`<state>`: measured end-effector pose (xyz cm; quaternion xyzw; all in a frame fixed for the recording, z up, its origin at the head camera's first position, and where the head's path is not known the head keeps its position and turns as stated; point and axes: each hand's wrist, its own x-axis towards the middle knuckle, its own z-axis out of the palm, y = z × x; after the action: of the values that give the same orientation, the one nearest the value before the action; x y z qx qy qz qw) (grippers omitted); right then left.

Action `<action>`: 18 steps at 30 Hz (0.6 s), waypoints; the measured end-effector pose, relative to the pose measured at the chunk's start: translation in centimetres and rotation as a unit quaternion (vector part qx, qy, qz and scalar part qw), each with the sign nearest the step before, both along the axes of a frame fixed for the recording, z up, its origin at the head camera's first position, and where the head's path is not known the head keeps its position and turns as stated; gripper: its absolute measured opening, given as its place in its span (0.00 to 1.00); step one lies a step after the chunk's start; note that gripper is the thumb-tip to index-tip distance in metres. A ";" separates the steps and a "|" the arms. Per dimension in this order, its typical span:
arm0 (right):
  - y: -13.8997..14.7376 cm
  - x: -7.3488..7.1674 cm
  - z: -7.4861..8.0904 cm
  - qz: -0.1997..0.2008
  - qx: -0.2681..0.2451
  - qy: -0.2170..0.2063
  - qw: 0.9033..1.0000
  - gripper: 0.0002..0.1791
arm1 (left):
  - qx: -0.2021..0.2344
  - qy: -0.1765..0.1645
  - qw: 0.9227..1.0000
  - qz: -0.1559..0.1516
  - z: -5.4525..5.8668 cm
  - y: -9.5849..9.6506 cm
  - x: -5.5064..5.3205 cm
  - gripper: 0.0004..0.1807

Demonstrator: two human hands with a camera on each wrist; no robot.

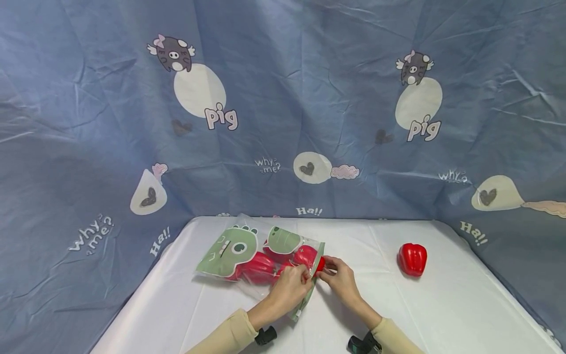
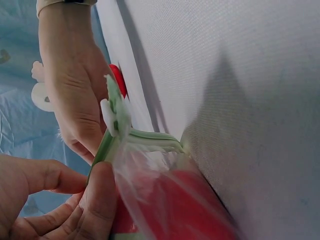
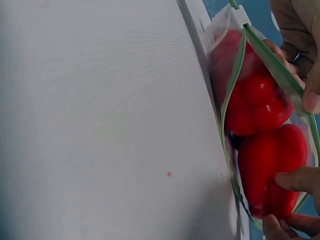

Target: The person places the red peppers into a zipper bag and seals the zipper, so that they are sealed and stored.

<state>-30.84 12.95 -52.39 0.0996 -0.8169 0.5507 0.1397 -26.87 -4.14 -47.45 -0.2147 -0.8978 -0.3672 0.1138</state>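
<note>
A clear zip bag [image 1: 247, 246] with a green cartoon print lies on the table, several red bell peppers inside it. My left hand [image 1: 286, 286] pinches the green zip edge [image 2: 102, 150] between thumb and finger. In the right wrist view the bag's mouth gapes between its two green strips. One red bell pepper [image 3: 272, 162] lies at that mouth, partly inside. My right hand [image 1: 342, 281] holds its outer end, the thumb [image 3: 297, 181] on its side and the fingertips [image 3: 275, 227] at its end.
Another red bell pepper [image 1: 412, 259] stands alone on the right of the white-covered table [image 1: 376, 314]. Behind the table hangs a blue printed curtain [image 1: 274, 98]. A white slider [image 3: 241, 16] sits on one end of the zip.
</note>
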 end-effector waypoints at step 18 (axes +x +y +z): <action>-0.9 -0.5 -0.3 -0.002 0.039 0.002 0.999 0.22 | -0.003 0.025 1.000 0.000 -0.3 -0.1 0.0 0.03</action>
<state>-31.35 12.06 -52.72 0.1043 -0.8379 0.5176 0.1387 -26.89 -4.23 -47.74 -0.2239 -0.8959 -0.3591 0.1354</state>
